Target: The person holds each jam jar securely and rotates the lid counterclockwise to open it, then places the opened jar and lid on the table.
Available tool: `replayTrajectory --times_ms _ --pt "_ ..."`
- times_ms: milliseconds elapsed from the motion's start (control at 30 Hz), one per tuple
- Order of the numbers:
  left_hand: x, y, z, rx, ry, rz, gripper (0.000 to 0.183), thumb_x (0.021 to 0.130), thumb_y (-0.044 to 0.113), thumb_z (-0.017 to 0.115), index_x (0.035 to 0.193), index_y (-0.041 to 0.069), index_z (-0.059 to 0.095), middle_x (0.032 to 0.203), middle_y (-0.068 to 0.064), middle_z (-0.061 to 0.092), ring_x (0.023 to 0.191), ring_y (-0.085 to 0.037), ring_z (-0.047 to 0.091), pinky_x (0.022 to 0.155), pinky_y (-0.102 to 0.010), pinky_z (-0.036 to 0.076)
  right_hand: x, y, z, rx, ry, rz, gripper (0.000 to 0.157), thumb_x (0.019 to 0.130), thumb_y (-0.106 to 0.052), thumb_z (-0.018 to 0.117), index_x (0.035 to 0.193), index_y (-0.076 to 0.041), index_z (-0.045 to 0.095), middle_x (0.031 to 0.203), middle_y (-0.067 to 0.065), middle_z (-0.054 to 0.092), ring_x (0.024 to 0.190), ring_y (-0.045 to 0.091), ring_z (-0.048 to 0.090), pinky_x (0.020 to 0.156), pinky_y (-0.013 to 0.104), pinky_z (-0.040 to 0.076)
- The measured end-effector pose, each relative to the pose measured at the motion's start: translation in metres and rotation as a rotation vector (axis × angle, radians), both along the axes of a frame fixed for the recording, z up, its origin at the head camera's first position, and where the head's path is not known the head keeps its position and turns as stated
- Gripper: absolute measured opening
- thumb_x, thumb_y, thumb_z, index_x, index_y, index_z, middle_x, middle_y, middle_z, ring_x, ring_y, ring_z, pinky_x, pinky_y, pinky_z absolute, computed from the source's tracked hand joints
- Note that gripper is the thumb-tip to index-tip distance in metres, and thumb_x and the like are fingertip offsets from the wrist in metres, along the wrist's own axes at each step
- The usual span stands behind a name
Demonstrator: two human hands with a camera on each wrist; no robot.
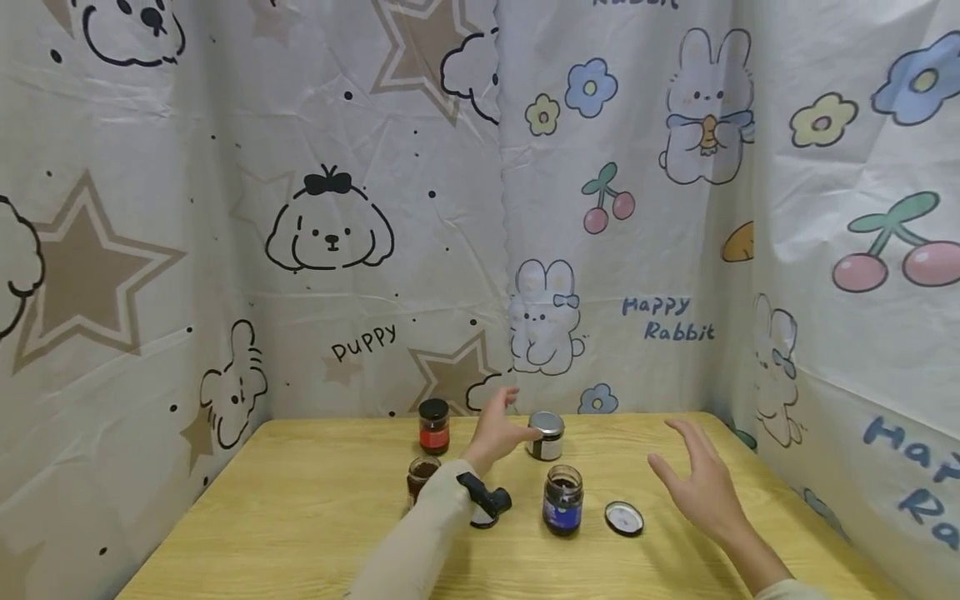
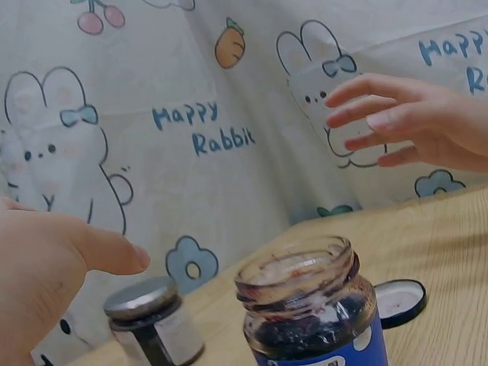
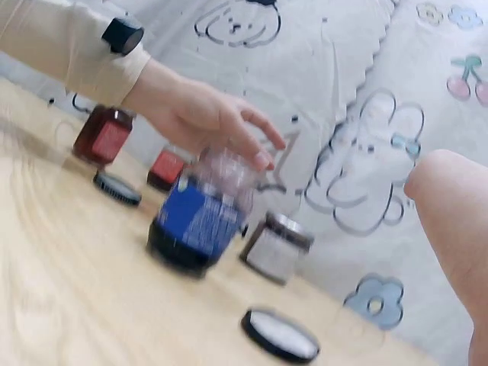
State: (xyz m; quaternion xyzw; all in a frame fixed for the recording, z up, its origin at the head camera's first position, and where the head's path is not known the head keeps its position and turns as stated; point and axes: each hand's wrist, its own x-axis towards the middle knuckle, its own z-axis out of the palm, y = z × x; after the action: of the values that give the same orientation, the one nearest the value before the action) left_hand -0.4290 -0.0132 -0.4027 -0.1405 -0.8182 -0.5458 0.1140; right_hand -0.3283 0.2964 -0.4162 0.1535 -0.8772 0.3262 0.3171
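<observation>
The left hand (image 1: 501,431) is loose and holds nothing; its fingers reach forward and its thumb points to the right. In the head view the thumb overlaps the silver-lidded jar (image 1: 546,442), while the left wrist view shows a gap between thumb and lid. The right hand (image 1: 701,483) is also free, held in the air with fingers and thumb spread.

The silver-lidded jar stands upright and closed toward the back of the tabletop (image 1: 300,525), a pale label on its side. Nearer the front, between the hands, stands the blue-labelled jar (image 1: 562,504), uncapped, with dark contents and smears inside its glass neck. Just to its right lies a black-rimmed lid (image 1: 624,518), pale inner face up.

Below the left hand, a black wrist device (image 1: 486,496) is worn over the pale sleeve (image 1: 412,542). A second lid (image 1: 483,522) shows partly beneath it. Left of the forearm stands another open jar (image 1: 423,472), partly hidden by the sleeve. Behind that jar is a black-capped jar (image 1: 433,428) with a red label, upright.

Around the tabletop hang pale curtains (image 1: 450,275) printed with puppies, rabbits, stars, flowers and cherries.
</observation>
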Motion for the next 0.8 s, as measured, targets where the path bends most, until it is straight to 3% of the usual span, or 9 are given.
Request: replayTrajectory --times_ms 167,300,467,700,800 --pt "-0.011 0.018 -0.019 0.013 -0.048 -0.001 0.091 0.076 0.008 0.093 0.152 0.011 0.044 0.15 -0.02 0.048 0.135 -0.04 0.047 0.104 -0.054 0.045 -0.002 0.016 -0.038 0.027 -0.105 -0.051 0.063 0.102 -0.032 0.068 0.148 0.002 0.043 0.147 0.033 0.041 0.13 0.058 0.039 0.094 0.076 0.036" --pt "-0.02 0.021 -0.034 0.023 -0.044 0.045 0.098 0.073 0.006 0.094 0.154 0.007 0.041 0.15 -0.023 0.047 0.135 -0.042 0.047 0.105 -0.056 0.043 -0.01 0.015 -0.058 0.036 -0.202 -0.044 0.066 0.102 -0.033 0.068 0.15 0.003 0.04 0.148 0.035 0.038 0.13 0.059 0.039 0.094 0.075 0.038" --pt "-0.027 0.028 -0.052 0.029 -0.055 0.083 0.1 0.069 0.005 0.096 0.153 0.005 0.04 0.144 -0.024 0.052 0.13 -0.043 0.051 0.105 -0.056 0.043 -0.013 0.014 -0.062 0.031 -0.219 -0.04 0.068 0.102 -0.035 0.067 0.15 0.004 0.04 0.146 0.037 0.039 0.128 0.06 0.041 0.092 0.075 0.039" --pt "-0.034 0.034 -0.07 0.027 -0.082 0.066 0.103 0.065 0.004 0.098 0.151 0.004 0.041 0.139 -0.021 0.057 0.128 -0.041 0.054 0.107 -0.055 0.042 -0.01 0.015 -0.066 0.023 -0.266 -0.054 0.067 0.103 -0.036 0.066 0.15 0.004 0.04 0.147 0.036 0.039 0.129 0.059 0.041 0.094 0.076 0.038" --pt "-0.044 0.036 -0.074 0.006 -0.063 0.068 0.103 0.065 0.006 0.099 0.15 0.004 0.041 0.136 -0.018 0.06 0.126 -0.038 0.056 0.106 -0.055 0.043 -0.011 0.016 -0.066 0.008 -0.274 -0.051 0.067 0.103 -0.037 0.066 0.151 0.003 0.041 0.148 0.035 0.039 0.13 0.059 0.04 0.095 0.076 0.037"
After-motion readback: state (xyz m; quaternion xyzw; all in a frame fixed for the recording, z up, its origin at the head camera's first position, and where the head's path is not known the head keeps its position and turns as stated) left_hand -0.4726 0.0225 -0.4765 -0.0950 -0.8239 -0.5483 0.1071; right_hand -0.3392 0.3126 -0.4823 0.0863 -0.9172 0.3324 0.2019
